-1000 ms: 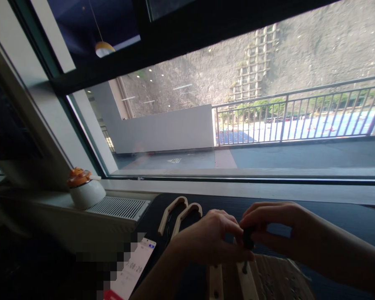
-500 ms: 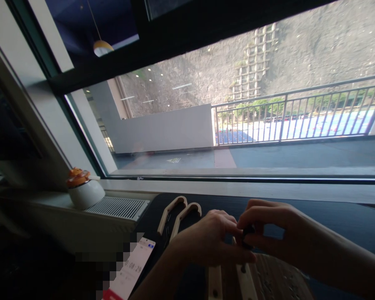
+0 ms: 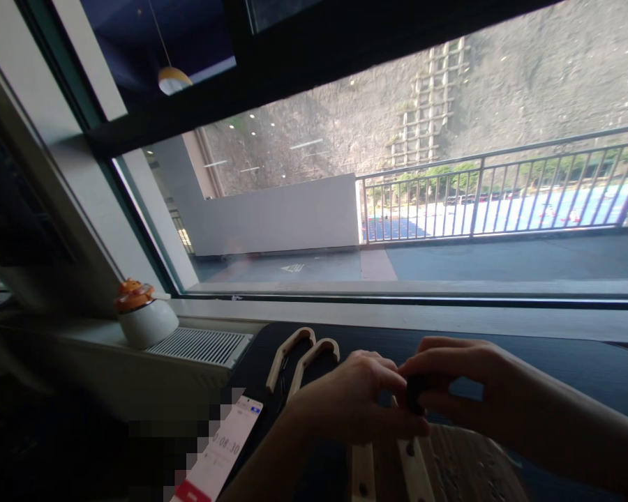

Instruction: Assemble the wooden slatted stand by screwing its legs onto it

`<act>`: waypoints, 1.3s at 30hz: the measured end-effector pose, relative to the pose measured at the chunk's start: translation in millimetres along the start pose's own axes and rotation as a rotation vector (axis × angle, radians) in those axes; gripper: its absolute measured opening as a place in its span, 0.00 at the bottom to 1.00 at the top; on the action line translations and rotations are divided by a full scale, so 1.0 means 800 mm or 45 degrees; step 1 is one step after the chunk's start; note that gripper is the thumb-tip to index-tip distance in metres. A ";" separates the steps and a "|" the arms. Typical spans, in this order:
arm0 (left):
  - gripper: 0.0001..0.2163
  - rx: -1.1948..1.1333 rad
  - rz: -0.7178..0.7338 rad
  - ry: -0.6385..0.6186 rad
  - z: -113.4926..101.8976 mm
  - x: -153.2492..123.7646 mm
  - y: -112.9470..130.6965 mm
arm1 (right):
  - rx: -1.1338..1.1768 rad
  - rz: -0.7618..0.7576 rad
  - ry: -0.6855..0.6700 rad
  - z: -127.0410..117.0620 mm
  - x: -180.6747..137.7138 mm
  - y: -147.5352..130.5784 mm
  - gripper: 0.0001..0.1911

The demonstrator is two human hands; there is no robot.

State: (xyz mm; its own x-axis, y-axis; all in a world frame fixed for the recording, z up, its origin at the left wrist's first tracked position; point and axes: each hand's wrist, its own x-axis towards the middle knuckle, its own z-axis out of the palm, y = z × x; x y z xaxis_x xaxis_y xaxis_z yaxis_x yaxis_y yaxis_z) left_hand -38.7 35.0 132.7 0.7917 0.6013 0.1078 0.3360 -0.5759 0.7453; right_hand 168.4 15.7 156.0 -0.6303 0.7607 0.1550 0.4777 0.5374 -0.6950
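Small black handle (image 3: 415,396) stands between the fingertips of my two hands, just above the wooden pieces which lie at the near side of the table. My right hand (image 3: 481,362) pinches it between the thumb and the fingers, and a gap is seen behind them. My left hand (image 3: 350,397) is bent toward it from the other side, with the fingertips near those of the right one; I cannot tell if it grips the handle or only steadies the place. What is under the handle is hidden by my fingers.

Below my hands lie two pale wooden strips, the left strip (image 3: 363,468) and the right strip (image 3: 416,474), each with a dark round spot. Beside the right strip is a brown wooden board (image 3: 468,464) with a rough, marked surface. Beyond my left wrist, two curved wooden hooks (image 3: 319,351) lie next to each other on the black table (image 3: 534,355). A phone (image 3: 225,446) shows a timer at the left edge. Farther left, a whitish round container (image 3: 147,325) with an orange top (image 3: 132,295) stands beside a vent grille (image 3: 202,346), and behind the window is a metal railing (image 3: 421,209).
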 end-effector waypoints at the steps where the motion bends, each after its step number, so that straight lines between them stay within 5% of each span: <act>1: 0.09 0.008 0.002 0.010 0.000 0.000 0.001 | -0.004 0.006 0.015 0.001 0.001 0.002 0.08; 8: 0.10 -0.014 0.034 -0.006 0.001 -0.001 0.001 | 0.029 0.089 0.085 0.013 0.005 0.010 0.08; 20: 0.10 -0.074 0.021 0.005 0.001 -0.001 0.002 | 0.166 -0.130 0.013 0.003 0.003 -0.002 0.09; 39: 0.10 -0.031 -0.024 0.011 0.007 0.002 -0.004 | -0.090 0.047 0.131 0.005 0.000 0.005 0.08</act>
State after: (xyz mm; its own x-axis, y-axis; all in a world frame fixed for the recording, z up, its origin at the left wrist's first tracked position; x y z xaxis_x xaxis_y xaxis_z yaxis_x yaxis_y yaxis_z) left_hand -35.5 34.9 127.0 0.7809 0.6168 0.0989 0.3384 -0.5508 0.7630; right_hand 167.9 16.4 150.3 -0.5475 0.8116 0.2039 0.5434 0.5301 -0.6510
